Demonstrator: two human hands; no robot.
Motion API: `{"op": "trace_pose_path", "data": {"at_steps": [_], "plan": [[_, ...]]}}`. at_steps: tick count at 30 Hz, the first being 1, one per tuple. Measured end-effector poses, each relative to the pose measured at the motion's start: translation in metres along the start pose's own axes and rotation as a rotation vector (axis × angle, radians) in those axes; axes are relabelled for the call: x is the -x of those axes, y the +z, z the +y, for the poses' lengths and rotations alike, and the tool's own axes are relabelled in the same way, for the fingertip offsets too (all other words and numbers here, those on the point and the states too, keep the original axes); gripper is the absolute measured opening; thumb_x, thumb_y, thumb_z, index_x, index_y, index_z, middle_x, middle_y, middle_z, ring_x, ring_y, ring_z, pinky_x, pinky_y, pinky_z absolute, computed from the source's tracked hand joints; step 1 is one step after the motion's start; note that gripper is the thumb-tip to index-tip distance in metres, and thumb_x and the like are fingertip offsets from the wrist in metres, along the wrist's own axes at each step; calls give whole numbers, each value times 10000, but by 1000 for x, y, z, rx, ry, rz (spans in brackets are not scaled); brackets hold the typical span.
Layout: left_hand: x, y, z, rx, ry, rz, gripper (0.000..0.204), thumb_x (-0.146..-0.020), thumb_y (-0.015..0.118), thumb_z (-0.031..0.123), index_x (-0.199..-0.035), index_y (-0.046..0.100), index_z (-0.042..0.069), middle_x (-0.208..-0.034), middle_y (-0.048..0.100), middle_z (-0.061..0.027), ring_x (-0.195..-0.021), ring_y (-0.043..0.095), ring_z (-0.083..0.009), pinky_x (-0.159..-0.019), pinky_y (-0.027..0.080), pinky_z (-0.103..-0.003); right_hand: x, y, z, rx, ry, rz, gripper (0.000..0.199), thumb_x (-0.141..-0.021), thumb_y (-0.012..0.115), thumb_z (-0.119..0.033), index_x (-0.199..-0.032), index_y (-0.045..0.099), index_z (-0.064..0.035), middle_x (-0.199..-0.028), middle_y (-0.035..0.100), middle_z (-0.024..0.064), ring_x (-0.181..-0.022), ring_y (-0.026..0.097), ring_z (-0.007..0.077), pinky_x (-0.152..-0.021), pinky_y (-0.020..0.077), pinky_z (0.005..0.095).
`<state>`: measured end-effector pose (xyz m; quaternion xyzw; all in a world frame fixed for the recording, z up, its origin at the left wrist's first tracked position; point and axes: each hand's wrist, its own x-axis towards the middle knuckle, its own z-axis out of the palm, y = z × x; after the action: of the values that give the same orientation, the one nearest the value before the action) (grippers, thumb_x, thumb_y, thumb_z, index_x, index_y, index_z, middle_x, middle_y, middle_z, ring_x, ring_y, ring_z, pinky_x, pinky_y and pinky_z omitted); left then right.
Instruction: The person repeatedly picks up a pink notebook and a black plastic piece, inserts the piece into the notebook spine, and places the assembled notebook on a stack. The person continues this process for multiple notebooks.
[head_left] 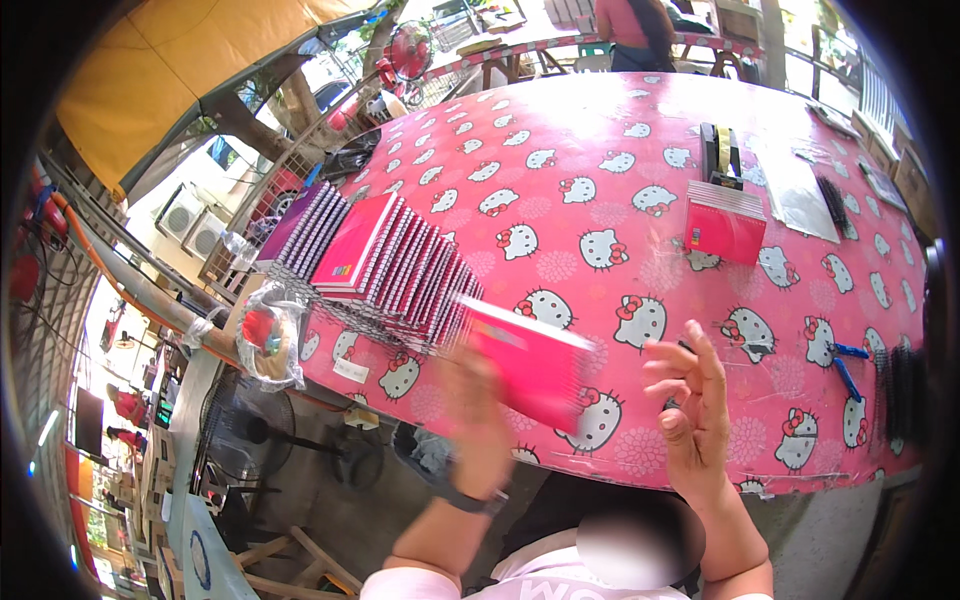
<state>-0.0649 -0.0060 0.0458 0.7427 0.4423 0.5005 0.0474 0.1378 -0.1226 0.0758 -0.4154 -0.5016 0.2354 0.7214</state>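
The left grip (pixel 472 405) is closed on a pink notebook (pixel 532 362), which sticks out to the right of that grip, above the tabletop (pixel 690 300). Both are blurry, so I cannot tell how tight the hold is. If the hold is only by one side, the notebook could tip, because most of it hangs out past the fingers. It could then slide away and fall off the near edge, which is close to that grip on the person's side.

A big stack of notebooks (pixel 390 262) stands just ahead and to the left of the left grip. The held notebook's corner looks very near it; I cannot tell if they touch. A bump there could push the stack crooked. The wire loops could also catch on each other, and one pull might drag some books down.

The right grip (pixel 692 415) is well apart on the right, with its fingers bent and spread. Dark bits show by the fingers, but I cannot tell if it has hold of something. With no hand there under the notebook's far end, a slip might not be caught.

Blue pliers (pixel 848 370) lie farther right of the right grip. A wide swing that way could knock them.
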Motion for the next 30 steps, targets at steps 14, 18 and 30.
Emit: {"op": "trace_pose_path", "data": {"at_steps": [14, 18, 30], "plan": [[-225, -70, -54, -468, 229, 19, 204, -838, 680, 205, -921, 672, 19, -927, 615, -124, -857, 600, -295, -772, 485, -393, 30, -88, 17, 12, 343, 166, 287, -975, 543, -293, -1077, 621, -37, -846, 667, 40, -742, 559, 64, -672, 428, 210], [-200, -62, -18, -392, 174, -299, 301, -752, 754, 169, -994, 674, 10, -952, 637, -134, -893, 623, -279, -798, 493, -372, 9, -108, 23, 196, 343, 219, 212, -955, 573, -216, -1014, 640, -23, -805, 660, 33, -710, 545, 49, -639, 418, 207], [-129, -67, 10, -112, 348, -183, 244, -822, 712, 226, -990, 658, 59, -1067, 632, -110, -1027, 585, -286, -891, 452, -394, -141, -213, 146, 1104, -110, 573, 248, -781, 745, -180, -938, 655, -10, -876, 646, 141, -813, 623, 258, -735, 490, 370]]}}
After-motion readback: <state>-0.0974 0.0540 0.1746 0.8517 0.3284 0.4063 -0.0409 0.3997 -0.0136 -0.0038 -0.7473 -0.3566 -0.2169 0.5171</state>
